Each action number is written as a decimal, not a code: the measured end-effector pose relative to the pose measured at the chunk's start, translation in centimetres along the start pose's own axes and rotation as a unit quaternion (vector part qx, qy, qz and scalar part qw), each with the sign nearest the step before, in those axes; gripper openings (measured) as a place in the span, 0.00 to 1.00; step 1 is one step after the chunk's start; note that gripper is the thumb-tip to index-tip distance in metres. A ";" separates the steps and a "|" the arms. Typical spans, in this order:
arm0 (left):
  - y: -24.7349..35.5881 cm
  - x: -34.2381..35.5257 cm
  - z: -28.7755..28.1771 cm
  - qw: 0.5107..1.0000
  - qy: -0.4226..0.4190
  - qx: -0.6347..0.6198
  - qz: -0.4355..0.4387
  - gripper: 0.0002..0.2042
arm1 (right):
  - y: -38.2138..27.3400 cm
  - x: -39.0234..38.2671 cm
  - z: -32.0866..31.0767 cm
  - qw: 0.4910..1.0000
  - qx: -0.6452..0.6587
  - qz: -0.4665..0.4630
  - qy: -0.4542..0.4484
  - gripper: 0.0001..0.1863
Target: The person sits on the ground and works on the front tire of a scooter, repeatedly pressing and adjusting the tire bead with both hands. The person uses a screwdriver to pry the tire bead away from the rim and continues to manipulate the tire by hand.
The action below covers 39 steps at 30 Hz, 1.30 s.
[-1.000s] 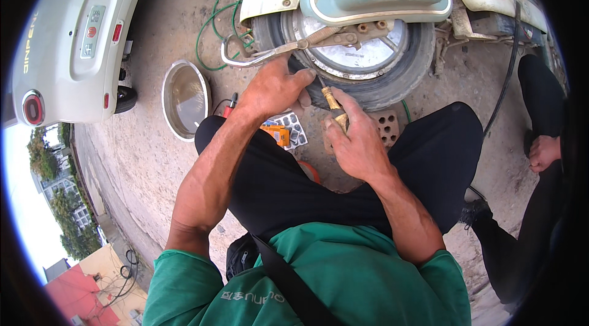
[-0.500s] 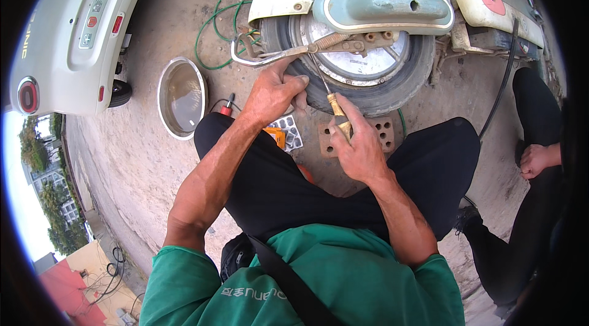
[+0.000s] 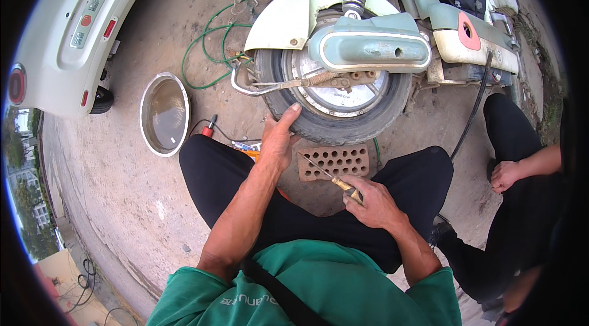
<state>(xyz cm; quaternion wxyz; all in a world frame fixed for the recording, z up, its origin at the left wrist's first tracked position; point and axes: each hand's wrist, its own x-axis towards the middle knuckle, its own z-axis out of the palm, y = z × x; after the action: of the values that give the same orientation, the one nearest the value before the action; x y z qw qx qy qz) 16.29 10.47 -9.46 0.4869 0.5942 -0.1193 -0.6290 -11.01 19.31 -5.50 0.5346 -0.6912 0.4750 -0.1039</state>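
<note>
A scooter's wheel with a black tyre (image 3: 343, 133) and silver hub (image 3: 343, 100) is in front of me. My left hand (image 3: 279, 141) grips the tyre's near left edge, thumb on the sidewall and fingers mostly hidden beneath the rubber. In my right hand (image 3: 371, 202) is a screwdriver (image 3: 342, 184) with a worn yellowish handle. Its thin shaft points up and left over a perforated brick (image 3: 334, 162), apart from the tyre; the tip's shape is too small to make out. A bent metal stand bar (image 3: 270, 88) crosses the wheel's left side.
A round basin of water (image 3: 165, 114) stands at left, near a red-handled tool (image 3: 209, 126). A green hose (image 3: 211, 50) lies coiled behind it. A white car (image 3: 73, 31) is parked far left. Another person's hand (image 3: 505, 176) rests at right, beside a black cable (image 3: 475, 111).
My right hand has drawn the screwdriver back from the wheel toward me. My left hand has shifted onto the tyre's edge, thumb on the sidewall. The whole view has also shifted.
</note>
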 end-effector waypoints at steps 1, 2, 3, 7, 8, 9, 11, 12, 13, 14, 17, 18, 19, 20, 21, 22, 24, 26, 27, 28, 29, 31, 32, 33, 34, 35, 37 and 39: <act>-0.1 0.6 0.6 0.999 -0.002 -0.038 0.002 0.31 | 0.6 -0.2 0.1 0.999 -0.036 0.013 -0.018 0.28; -0.3 1.0 0.9 0.998 -0.005 -0.060 0.017 0.29 | 1.1 -0.3 0.5 0.996 -0.072 0.026 -0.035 0.27; -0.4 1.3 1.2 0.996 -0.007 -0.082 0.032 0.27 | 1.5 -0.2 0.8 0.992 -0.089 0.062 -0.058 0.28; -0.8 2.3 0.7 0.995 -0.013 -0.078 0.063 0.25 | 1.5 0.3 1.2 0.991 -0.071 0.097 -0.063 0.28; -0.9 2.6 0.4 0.996 -0.014 -0.066 0.066 0.25 | 1.1 0.4 0.8 0.992 -0.058 0.095 -0.061 0.28; -1.0 2.8 0.1 0.996 -0.012 -0.057 0.065 0.25 | 0.8 0.5 0.5 0.993 -0.044 0.093 -0.059 0.27; -1.2 2.7 -0.2 0.997 -0.011 -0.041 0.064 0.26 | 0.2 0.2 -0.4 0.994 -0.016 0.085 -0.067 0.28; -1.2 2.6 -0.1 0.996 -0.002 -0.048 0.080 0.26 | 0.1 0.1 -0.8 0.994 -0.002 0.080 -0.071 0.29; -1.2 2.5 0.1 0.994 0.008 -0.055 0.096 0.26 | 0.1 0.3 -0.9 0.994 -0.019 0.078 -0.076 0.29; -1.2 2.5 0.2 0.992 0.015 -0.061 0.109 0.26 | 0.3 0.4 -1.0 0.993 -0.035 0.080 -0.080 0.29; -1.0 2.4 0.2 0.993 0.004 -0.047 0.107 0.28 | 1.0 1.9 0.2 0.986 -0.077 0.094 -0.112 0.28; -0.8 2.3 0.2 0.993 0.002 -0.042 0.110 0.29 | 1.3 2.8 1.0 0.983 -0.090 0.100 -0.127 0.28; -0.9 2.5 0.1 0.994 0.007 -0.037 0.107 0.30 | 1.6 3.3 1.7 0.984 -0.085 0.091 -0.127 0.30; -1.3 2.7 0.1 0.994 0.012 -0.030 0.103 0.31 | 2.4 3.9 2.5 0.983 -0.092 0.089 -0.131 0.31; -1.4 2.8 0.0 0.995 0.019 -0.024 0.100 0.32 | 3.2 4.4 3.2 0.982 -0.100 0.088 -0.136 0.32; -1.6 2.9 0.0 0.994 0.022 -0.021 0.101 0.30 | 3.7 4.9 3.6 0.980 -0.108 0.087 -0.141 0.33; -1.7 2.7 0.1 0.994 0.031 -0.016 0.103 0.26 | 4.3 5.6 3.2 0.981 -0.087 0.121 -0.128 0.33; -1.7 2.6 0.1 0.994 0.041 -0.008 0.104 0.25 | 4.8 5.9 2.6 0.977 -0.030 0.179 -0.111 0.32; -1.8 2.5 0.2 0.994 0.046 -0.003 0.101 0.25 | 5.0 5.7 2.4 0.980 -0.040 0.169 -0.093 0.31; -1.6 2.8 0.3 0.993 0.027 -0.013 0.114 0.25 | 5.5 6.0 2.3 0.980 -0.042 0.174 -0.092 0.30; -1.6 2.8 0.1 0.992 0.013 -0.025 0.120 0.25 | 5.2 6.1 2.4 0.976 -0.049 0.186 -0.102 0.29; -1.8 2.9 -0.2 0.992 -0.006 -0.038 0.124 0.26 | 5.1 6.2 2.9 0.975 -0.072 0.174 -0.116 0.28; -1.7 2.9 -0.1 0.992 -0.005 -0.037 0.118 0.26 | 5.0 6.4 3.1 0.977 -0.069 0.168 -0.112 0.28; -1.7 2.9 0.1 0.993 -0.004 -0.036 0.113 0.26 | 4.9 6.5 3.2 0.979 -0.066 0.162 -0.109 0.27; -1.8 3.0 0.2 0.994 -0.004 -0.036 0.108 0.26 | 4.7 6.4 3.2 0.980 -0.064 0.156 -0.105 0.27; -1.8 2.9 0.1 0.994 -0.006 -0.030 0.103 0.26 | 3.6 6.4 2.9 0.986 -0.071 0.120 -0.088 0.26; -1.7 3.0 -0.2 0.995 -0.007 -0.015 0.098 0.27 | 0.2 6.2 1.2 0.994 -0.085 0.040 -0.053 0.25; -1.7 3.0 -0.6 0.994 0.008 -0.016 0.106 0.30 | -2.8 6.6 -0.8 0.990 -0.103 -0.079 0.058 0.26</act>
<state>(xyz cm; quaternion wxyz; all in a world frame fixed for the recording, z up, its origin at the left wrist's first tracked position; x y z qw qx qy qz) 16.51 9.30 -12.70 0.5610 0.5754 -0.1680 -0.5709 -6.53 13.68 -5.20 0.4222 -0.7709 0.4571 -0.1363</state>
